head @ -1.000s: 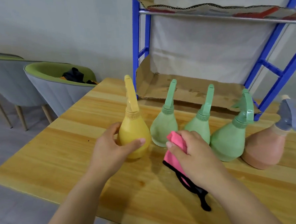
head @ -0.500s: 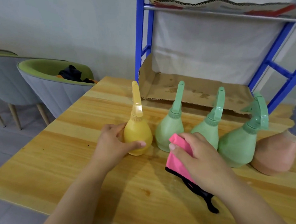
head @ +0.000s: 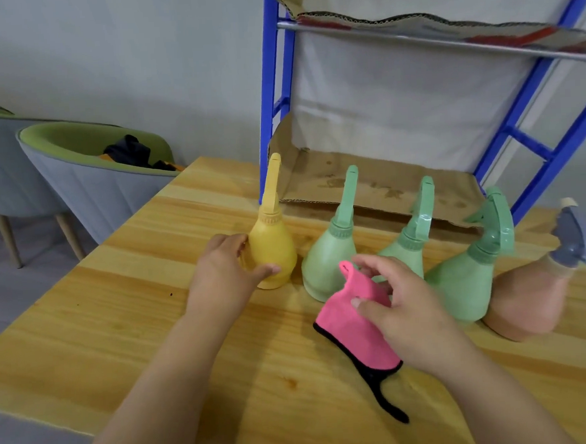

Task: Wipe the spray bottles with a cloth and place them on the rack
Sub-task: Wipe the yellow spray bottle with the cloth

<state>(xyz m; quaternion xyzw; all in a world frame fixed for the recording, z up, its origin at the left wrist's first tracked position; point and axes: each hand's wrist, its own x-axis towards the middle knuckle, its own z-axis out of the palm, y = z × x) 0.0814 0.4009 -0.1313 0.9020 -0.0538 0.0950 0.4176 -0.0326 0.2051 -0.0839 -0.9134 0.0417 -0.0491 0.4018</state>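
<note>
Your left hand: thumb pressed on the front of the yellow spray bottle, fingers curled round its far side. The bottle stands upright on the table, leftmost in the row.

Your right hand: thumb and fingers pinch the pink cloth, the forefinger spread above it. The cloth is soft, with a black trim and a black tail trailing on the wood.

Row to the right of the yellow bottle: three green spray bottles, close together, then a peach bottle with a grey trigger head. All are matte plastic, pear-shaped and opaque, so you cannot tell what is in them.

Open room: bare pale wood left of the yellow bottle out to the table's left edge, and between your forearms down to the near edge.

Behind the row: the blue metal rack, its lower shelf lined with stained cardboard.

Far left: a grey and green tub chair holding a dark bundle.
</note>
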